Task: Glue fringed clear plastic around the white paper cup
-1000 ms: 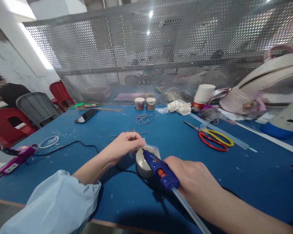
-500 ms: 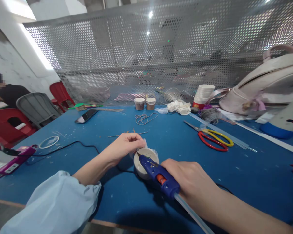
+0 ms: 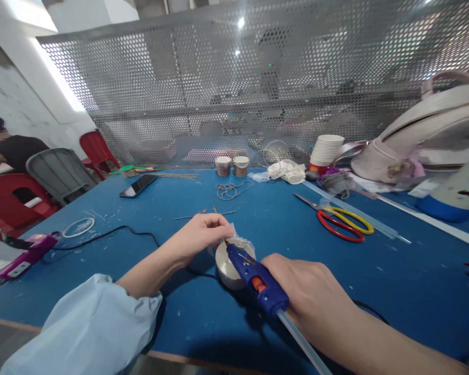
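Observation:
My right hand is wrapped round a blue hot glue gun with a clear glue stick out of its back. The nozzle points at the top of a small round paper cup lying on the blue table. My left hand pinches a bit of thin white lace-like material against the cup's rim. A black cord runs from under the cup off to the left.
Red and yellow scissors, a stack of paper cups, two small filled cups, a coil of string, a phone and a pink device lie around. A pale bag stands at right. A seated person is at far left.
The glue gun's nozzle has shifted slightly over the cup's top, back and forth. The cup has tilted a little under my left hand.

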Motion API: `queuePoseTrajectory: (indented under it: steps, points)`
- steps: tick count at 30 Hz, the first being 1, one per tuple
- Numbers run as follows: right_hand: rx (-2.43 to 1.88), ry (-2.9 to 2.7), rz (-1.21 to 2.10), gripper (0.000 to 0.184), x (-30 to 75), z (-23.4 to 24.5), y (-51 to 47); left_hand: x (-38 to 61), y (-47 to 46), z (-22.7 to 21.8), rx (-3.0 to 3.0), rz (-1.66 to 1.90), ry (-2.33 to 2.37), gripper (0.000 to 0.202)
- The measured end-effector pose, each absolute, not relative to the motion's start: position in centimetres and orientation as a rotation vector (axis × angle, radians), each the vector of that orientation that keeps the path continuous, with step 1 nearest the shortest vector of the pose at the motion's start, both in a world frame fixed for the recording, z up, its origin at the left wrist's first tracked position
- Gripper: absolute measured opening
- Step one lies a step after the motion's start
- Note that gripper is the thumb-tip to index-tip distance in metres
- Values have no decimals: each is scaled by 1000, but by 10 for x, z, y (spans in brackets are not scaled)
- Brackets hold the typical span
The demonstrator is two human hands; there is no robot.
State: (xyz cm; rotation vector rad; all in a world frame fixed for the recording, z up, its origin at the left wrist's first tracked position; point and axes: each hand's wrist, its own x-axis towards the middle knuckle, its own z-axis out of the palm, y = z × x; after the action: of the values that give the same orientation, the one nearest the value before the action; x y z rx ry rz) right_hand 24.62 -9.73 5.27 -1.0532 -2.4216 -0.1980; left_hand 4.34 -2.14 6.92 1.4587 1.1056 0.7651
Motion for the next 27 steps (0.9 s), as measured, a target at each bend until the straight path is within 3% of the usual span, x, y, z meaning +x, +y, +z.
queuePoseTrajectory:
  steps: [8,21,27]
  points:
    - [-1071,-2471,52,11,247,55,-99,44,-23,71,1460,762,1113,18]
    - [-1108,-2406,-250,15,247,52,-101,44,-25,71,1469,768,1124,18]
    - [-1081,-2460,-107,13,246,54,-102,45,-25,71,1462,766,1121,18]
